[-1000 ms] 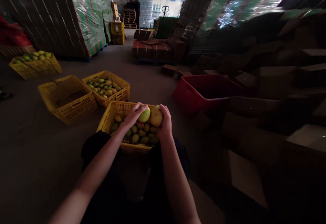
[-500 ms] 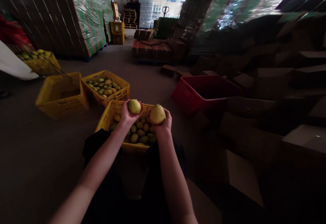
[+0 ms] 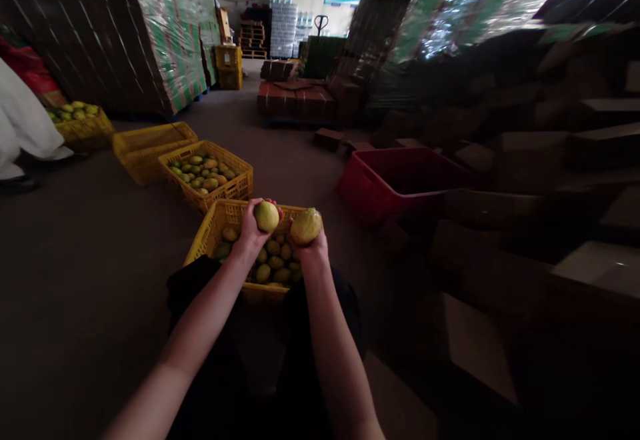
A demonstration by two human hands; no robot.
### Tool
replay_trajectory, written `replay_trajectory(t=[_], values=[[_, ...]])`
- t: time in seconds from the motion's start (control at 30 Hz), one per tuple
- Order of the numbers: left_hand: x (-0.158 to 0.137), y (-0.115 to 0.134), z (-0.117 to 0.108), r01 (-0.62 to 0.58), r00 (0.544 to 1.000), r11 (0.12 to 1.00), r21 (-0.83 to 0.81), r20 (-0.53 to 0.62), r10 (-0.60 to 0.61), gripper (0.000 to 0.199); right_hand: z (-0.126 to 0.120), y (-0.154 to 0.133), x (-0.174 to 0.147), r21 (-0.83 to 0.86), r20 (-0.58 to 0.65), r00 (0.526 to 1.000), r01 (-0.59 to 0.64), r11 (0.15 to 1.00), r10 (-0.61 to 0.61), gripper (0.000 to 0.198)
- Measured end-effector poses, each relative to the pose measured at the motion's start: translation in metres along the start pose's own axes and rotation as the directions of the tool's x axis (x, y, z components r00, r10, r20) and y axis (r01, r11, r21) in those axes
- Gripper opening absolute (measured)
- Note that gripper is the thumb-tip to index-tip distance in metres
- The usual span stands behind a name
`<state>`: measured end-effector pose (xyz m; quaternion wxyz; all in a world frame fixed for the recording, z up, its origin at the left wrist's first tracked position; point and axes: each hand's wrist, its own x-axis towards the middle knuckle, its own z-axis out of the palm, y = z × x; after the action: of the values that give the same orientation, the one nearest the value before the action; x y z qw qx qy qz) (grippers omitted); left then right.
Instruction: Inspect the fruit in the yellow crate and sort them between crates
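Observation:
My left hand (image 3: 250,229) is closed around a round yellow-green mango (image 3: 267,217). In my right hand (image 3: 315,250) lies a second, paler mango (image 3: 306,227), its stem end up and my fingers curled beneath and behind it. Both hands hold the fruit side by side, apart from each other, above a yellow plastic crate (image 3: 201,234). Several more mangoes (image 3: 275,263) lie inside that crate, partly covered by my hands and forearms. The crate stands between my knees.
Another yellow crate of mangoes (image 3: 242,185) stands just beyond, with a tilted yellow crate (image 3: 131,154) beside it. A red bin (image 3: 367,190) is to the right, near cardboard boxes (image 3: 475,347). At far left, a person in white trousers (image 3: 30,120) stands near a fruit-filled crate (image 3: 95,131).
The yellow crate at left has moved back and tipped. The person's white-trousered leg shows more. My right hand has turned its mango and come slightly left; my left hand has turned its mango.

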<state>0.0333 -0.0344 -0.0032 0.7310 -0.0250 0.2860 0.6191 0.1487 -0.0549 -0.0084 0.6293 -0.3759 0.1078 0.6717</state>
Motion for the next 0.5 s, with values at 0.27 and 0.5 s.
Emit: replay_trajectory(t=[0.27, 0.5], values=[[0.005, -0.008, 0.000, -0.088, 0.996, 0.996, 0.003, 0.003, 0.088, 0.013, -0.006, 0.008, 0.004, -0.022, 0.114, 0.990, 0.081, 0.996, -0.078, 0.020], [0.005, -0.008, 0.003, -0.155, 0.987, 0.985, 0.077, 0.060, 0.151, 0.011, -0.003, 0.014, 0.010, -0.016, 0.017, 1.000, 0.018, 1.000, -0.017, 0.026]])
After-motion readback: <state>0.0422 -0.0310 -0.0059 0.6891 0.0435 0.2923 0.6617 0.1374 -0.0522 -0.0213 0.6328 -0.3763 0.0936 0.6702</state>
